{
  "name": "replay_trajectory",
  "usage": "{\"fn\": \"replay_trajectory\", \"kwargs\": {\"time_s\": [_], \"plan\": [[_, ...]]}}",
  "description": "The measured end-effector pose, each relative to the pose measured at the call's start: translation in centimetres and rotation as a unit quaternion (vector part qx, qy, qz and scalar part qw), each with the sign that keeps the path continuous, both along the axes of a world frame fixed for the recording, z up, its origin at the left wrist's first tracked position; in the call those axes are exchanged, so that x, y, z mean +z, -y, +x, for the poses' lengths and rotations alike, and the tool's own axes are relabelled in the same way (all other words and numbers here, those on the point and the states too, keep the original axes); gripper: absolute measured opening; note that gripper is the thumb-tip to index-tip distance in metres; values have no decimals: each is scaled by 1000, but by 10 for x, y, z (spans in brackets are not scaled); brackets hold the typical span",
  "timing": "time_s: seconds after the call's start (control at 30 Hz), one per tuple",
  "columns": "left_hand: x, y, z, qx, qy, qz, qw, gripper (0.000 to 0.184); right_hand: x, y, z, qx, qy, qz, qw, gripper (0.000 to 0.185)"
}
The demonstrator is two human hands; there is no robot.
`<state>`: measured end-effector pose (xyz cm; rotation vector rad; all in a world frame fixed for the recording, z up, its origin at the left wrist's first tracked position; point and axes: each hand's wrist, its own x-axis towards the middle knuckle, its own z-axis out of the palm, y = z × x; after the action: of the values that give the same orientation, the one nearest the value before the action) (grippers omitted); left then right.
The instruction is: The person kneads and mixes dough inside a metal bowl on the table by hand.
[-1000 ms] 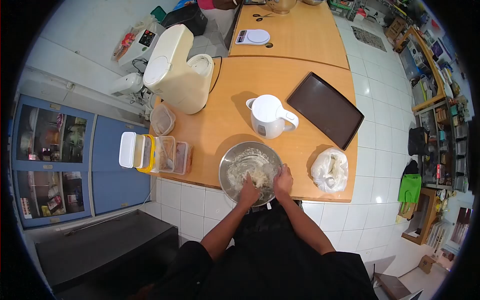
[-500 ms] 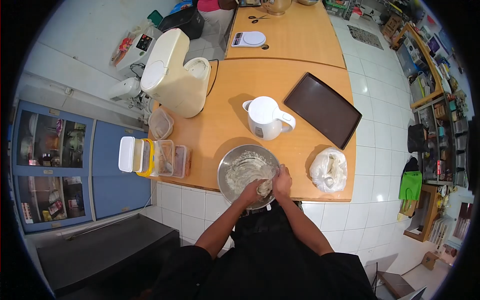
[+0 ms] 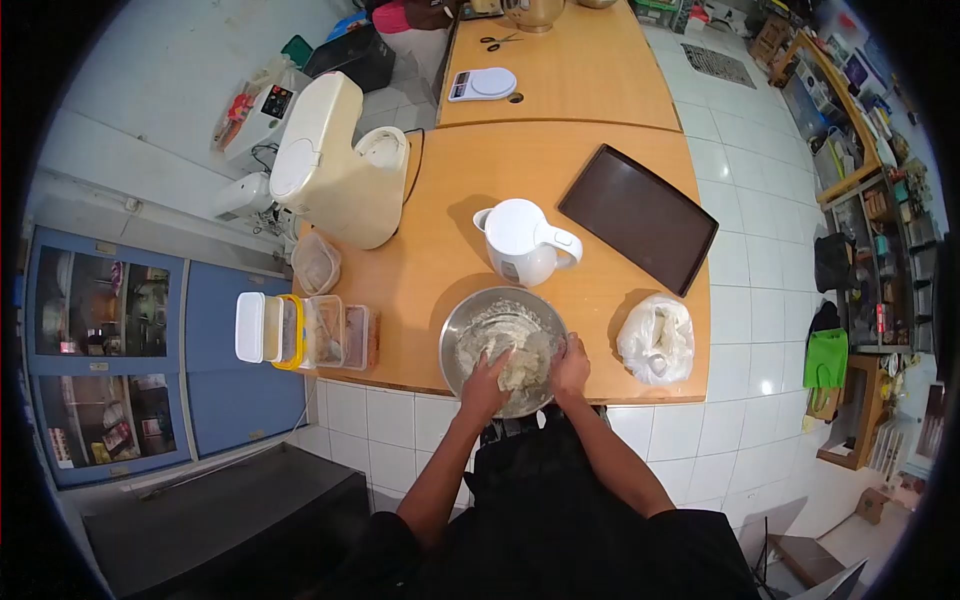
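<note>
A steel mixing bowl point(image 3: 453, 352) stands at the table's front edge with pale, sticky dough point(image 3: 522, 366) and floury residue inside. My left hand point(image 3: 484, 387) reaches into the bowl, its fingers apart and touching the left side of the dough. At the right rim, my right hand point(image 3: 571, 371) grips the bowl with its fingers around the edge. Behind the bowl is a white kettle point(image 3: 520, 240), its handle pointing right. A white plastic bag point(image 3: 657, 340) sits to the right of the bowl.
A dark tray point(image 3: 640, 218) lies at the table's right. At the left are a cream stand mixer point(image 3: 335, 165) and several plastic containers point(image 3: 325, 330). Farther back are a white scale point(image 3: 484, 84), scissors point(image 3: 500, 43) and a metal bowl point(image 3: 535, 12). Part of another person point(image 3: 410, 17) shows.
My left hand has moved back left from the bowl's right side, and its fingers have spread. The dough has shifted within the bowl. My right hand remains at the rim.
</note>
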<state>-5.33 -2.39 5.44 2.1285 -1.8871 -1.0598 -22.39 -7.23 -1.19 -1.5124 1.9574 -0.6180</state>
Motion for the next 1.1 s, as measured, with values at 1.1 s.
{"fn": "replay_trajectory", "kwargs": {"time_s": [1.1], "plan": [[-48,-16,3,122,-118,-79,982,58,-11,-9,-3,-17,-5,-4,1000,16]]}}
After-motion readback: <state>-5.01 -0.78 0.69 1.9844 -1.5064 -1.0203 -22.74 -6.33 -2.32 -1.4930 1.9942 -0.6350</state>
